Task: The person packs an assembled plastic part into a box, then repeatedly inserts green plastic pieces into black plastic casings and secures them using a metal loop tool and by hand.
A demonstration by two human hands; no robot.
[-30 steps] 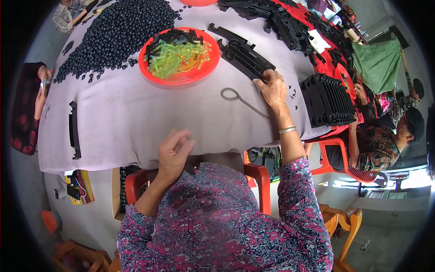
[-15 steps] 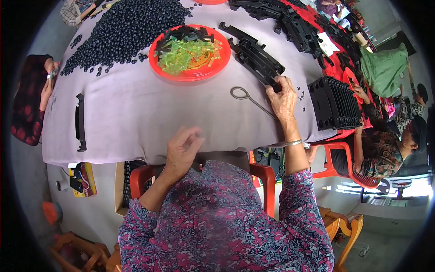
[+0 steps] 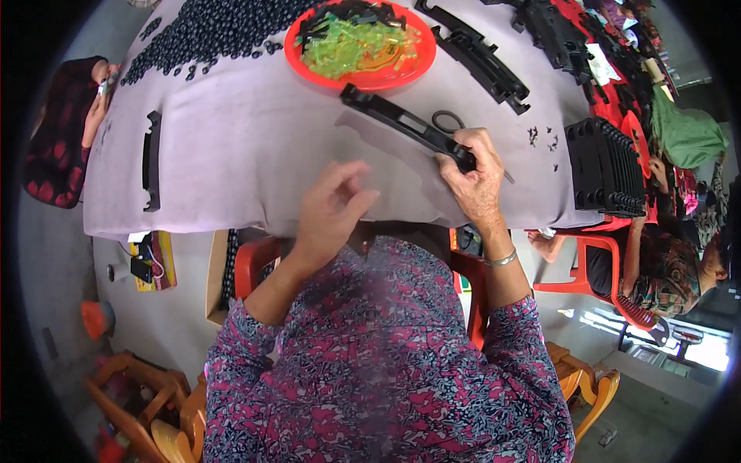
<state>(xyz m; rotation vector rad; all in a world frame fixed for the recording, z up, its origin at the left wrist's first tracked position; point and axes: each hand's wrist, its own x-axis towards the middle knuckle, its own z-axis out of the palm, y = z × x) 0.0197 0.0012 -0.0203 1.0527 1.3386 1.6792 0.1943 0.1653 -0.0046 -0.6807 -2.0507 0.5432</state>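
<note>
My right hand grips one end of a long black plastic bar, lifted above the cloth and pointing to the upper left. Behind that hand lies a metal rod with a looped end, partly covered. My left hand hovers near the table's front edge, empty, fingers loosely curled and thumb apart. Ahead is a red plate holding clear yellow-green tubes and small black pieces. More black bars lie to the right of the plate.
A heap of small round black parts covers the far left. One black bar lies at left. Stacked black parts stand at right beside tiny black bits. Other people sit at both sides; a red chair is at right.
My right hand has taken a black bar from the group and drawn it toward me. My left hand has risen slightly rightward. The view has shifted, moving the plate up in the picture.
</note>
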